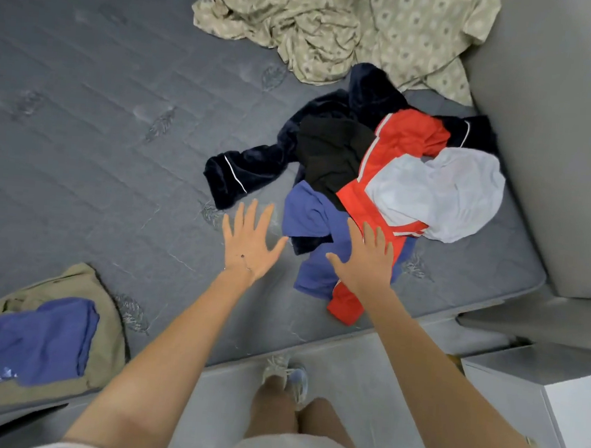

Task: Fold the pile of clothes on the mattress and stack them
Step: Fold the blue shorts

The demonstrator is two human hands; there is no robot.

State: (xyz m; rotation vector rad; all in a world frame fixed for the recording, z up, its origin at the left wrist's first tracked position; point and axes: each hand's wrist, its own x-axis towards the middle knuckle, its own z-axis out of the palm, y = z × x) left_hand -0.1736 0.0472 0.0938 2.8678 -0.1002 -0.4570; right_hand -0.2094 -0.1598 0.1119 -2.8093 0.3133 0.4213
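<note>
A loose pile of clothes lies on the right side of the grey mattress [98, 128]: a dark navy velvet garment [241, 172], a black piece [332, 152], a red garment with white stripes [405, 133], a white piece [439, 193] and a blue garment [314, 218]. My left hand [248, 241] hovers with fingers spread over bare mattress, just left of the pile. My right hand [366, 258] is spread flat over the blue and red garments at the pile's near edge. At the near left corner a folded blue garment [37, 342] lies on a folded khaki one [74, 286].
A crumpled beige patterned sheet [333, 23] lies at the far end of the mattress. A grey padded headboard [560, 122] runs along the right side. My legs and shoes [286, 376] stand on the floor by the mattress's near edge. White furniture [577, 416] stands at lower right.
</note>
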